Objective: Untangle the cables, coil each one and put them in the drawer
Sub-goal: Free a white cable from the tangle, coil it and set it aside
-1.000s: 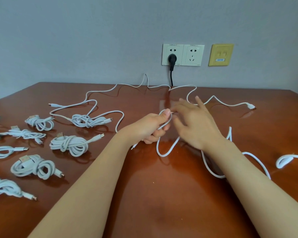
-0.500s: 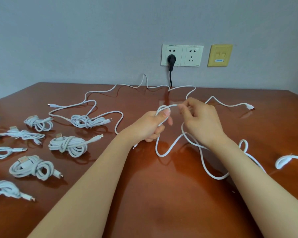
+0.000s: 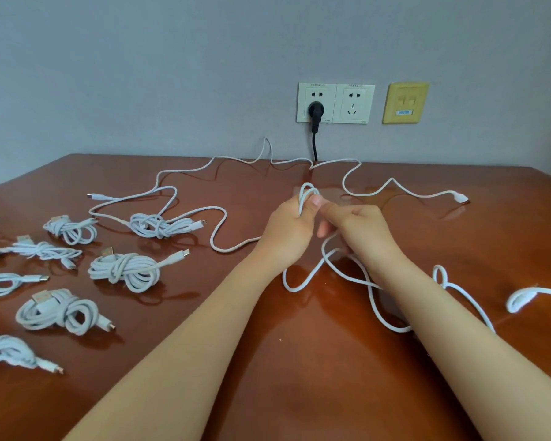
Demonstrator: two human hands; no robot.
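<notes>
Over the middle of the brown table (image 3: 299, 361), my left hand (image 3: 288, 230) grips a small coil of a white cable (image 3: 306, 194), whose loops stick up above my fist. My right hand (image 3: 357, 230) pinches the same cable right beside the coil. The cable's slack (image 3: 376, 308) trails in loose loops under my right forearm toward the right. A second long white cable (image 3: 392, 181) snakes uncoiled along the back of the table, from a plug at the left to a plug at the right (image 3: 458, 197). No drawer is in view.
Several coiled white cables lie on the left side, among them one bundle (image 3: 124, 270) and another (image 3: 61, 310) nearer me. A further white cable end (image 3: 522, 297) lies at the right edge. A black plug (image 3: 315, 111) sits in the wall socket behind the table.
My right hand has brought another turn of cable up to the left hand, and the coil above the left fist has grown. The slack on the table has shortened and shifted.
</notes>
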